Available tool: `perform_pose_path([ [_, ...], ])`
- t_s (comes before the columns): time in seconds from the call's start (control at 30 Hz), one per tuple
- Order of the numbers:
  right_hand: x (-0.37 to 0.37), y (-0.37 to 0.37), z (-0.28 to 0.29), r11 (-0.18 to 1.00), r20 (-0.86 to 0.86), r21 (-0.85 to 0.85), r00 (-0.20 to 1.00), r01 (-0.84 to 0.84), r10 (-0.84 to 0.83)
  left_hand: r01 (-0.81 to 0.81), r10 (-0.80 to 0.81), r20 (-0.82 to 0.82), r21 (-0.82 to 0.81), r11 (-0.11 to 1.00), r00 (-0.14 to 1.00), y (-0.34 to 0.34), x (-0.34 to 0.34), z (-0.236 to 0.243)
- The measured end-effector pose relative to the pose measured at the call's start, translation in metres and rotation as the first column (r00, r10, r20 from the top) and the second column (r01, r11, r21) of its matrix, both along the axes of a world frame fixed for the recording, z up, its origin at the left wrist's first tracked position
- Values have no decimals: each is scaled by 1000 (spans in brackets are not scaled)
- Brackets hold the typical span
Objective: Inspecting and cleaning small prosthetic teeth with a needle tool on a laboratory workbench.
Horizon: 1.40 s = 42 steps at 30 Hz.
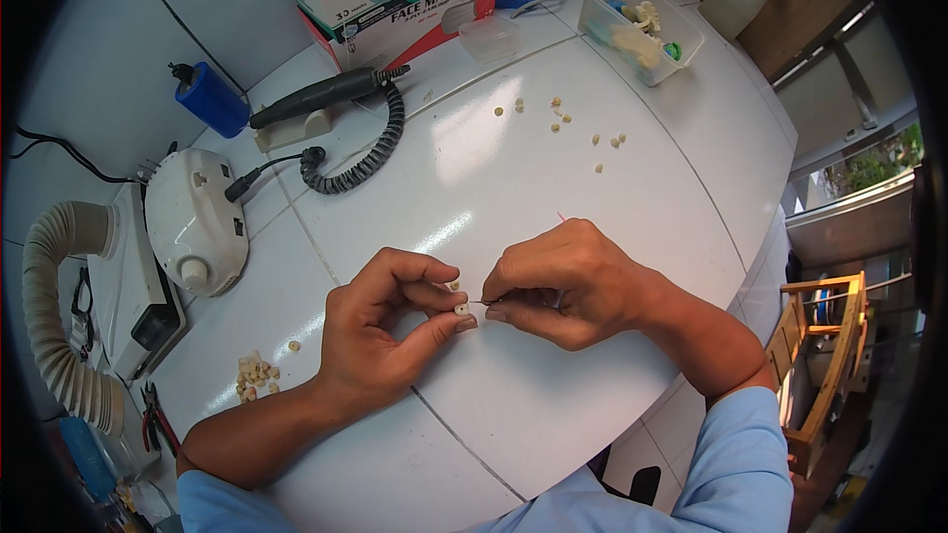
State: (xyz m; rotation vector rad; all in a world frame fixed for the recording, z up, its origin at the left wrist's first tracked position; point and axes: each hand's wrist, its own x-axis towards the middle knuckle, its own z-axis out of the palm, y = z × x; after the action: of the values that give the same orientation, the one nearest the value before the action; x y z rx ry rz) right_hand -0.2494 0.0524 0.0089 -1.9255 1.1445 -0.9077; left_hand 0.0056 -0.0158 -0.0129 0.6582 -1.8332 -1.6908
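Between thumb and fingertips, my left hand (380, 321) pinches a small cream tooth-like piece (461, 309) with a dark spot on its face. A second cream piece (454, 285) shows by the fingers just above it; whether it is gripped too, I cannot tell. My right hand (568, 286) is closed on a slim tool (561, 216) whose pink end sticks out behind the knuckles. Its thin tip points left toward the held piece; contact is too small to make out. Most of the tool is hidden by my fingers.
Loose cream pieces (257, 375) are heaped beside my left forearm; several more (556, 116) lie scattered farther back. At left stand a white control box (197, 227), a ribbed hose (49, 296) and pliers (153, 419). A corded handpiece (316, 97), mask boxes (415, 20) and a plastic tub (632, 49) sit behind.
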Motion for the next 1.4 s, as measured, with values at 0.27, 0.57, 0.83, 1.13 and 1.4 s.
perform_pose_path([
  [0.27,2,1,0,1000,2,-2,1000,-28,28,2,-2,-6,-57,998,1000,0,1,-1],
  [0.57,3,-1,-3,998,15,-22,998,-55,56,11,-9,34,-38,999,999,0,3,0],
  [0.83,2,-1,-3,998,43,-9,997,-66,66,26,-22,61,-57,998,998,0,2,3],
  [1.13,-6,-2,1,1000,23,-4,999,-24,24,5,-2,53,-59,998,999,0,1,1],
  [1.4,-2,-3,0,1000,47,22,999,-7,6,8,-5,66,-38,999,998,0,1,3],
])
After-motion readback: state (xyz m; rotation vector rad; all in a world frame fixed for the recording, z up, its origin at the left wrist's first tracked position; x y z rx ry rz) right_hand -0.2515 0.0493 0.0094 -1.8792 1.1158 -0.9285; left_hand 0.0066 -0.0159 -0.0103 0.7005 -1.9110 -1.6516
